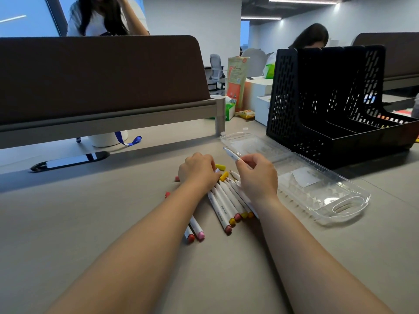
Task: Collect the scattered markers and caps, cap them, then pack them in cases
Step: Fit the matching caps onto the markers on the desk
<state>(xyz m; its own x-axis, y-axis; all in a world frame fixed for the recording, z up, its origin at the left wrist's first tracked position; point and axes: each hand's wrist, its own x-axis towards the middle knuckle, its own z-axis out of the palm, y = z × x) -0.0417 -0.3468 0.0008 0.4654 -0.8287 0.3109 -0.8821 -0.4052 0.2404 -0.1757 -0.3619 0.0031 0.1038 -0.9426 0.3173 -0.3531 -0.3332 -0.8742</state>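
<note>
Several white markers (223,206) with pink, yellow and red end caps lie in a loose pile on the grey table, partly under my arms. My right hand (257,175) holds a white marker (231,154) whose tip points up and to the left. My left hand (198,169) is curled over the far end of the pile, its fingertips at a small pale cap beside two loose yellow caps (223,176). Loose pink and red caps (167,194) lie to the left. A clear plastic case (306,184) lies open on the right.
A black mesh file rack (328,105) stands behind the case, with more markers visible at its far right. A brown desk divider (102,75) spans the back left, a black cable slot (70,160) below it. Two people sit beyond the desks.
</note>
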